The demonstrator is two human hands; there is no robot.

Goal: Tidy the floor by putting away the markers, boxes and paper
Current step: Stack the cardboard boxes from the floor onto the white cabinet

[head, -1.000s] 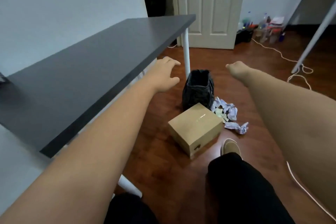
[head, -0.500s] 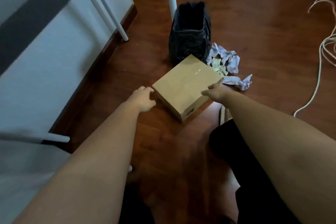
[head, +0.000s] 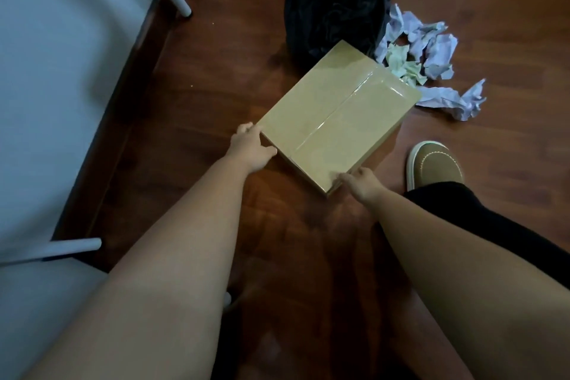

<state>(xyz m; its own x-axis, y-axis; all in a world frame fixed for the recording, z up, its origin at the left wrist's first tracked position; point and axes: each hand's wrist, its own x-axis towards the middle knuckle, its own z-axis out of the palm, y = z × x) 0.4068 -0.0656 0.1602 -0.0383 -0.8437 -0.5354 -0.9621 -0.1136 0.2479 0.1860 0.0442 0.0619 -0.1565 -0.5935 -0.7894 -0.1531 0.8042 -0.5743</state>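
Both hands have closed in (left hand (head: 250,148), right hand (head: 361,183)), each grip clasping the box (head: 337,114).

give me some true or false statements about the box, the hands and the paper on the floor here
1. The cardboard box is sealed with clear tape along its top. True.
2. The left hand rests on the black bag. False: it touches the box's left corner.
3. The crumpled paper lies to the right of the box. True.
4. The right hand holds a piece of paper. False: it is at the box's near corner.
5. The box sits on a table. False: it is on the wooden floor.
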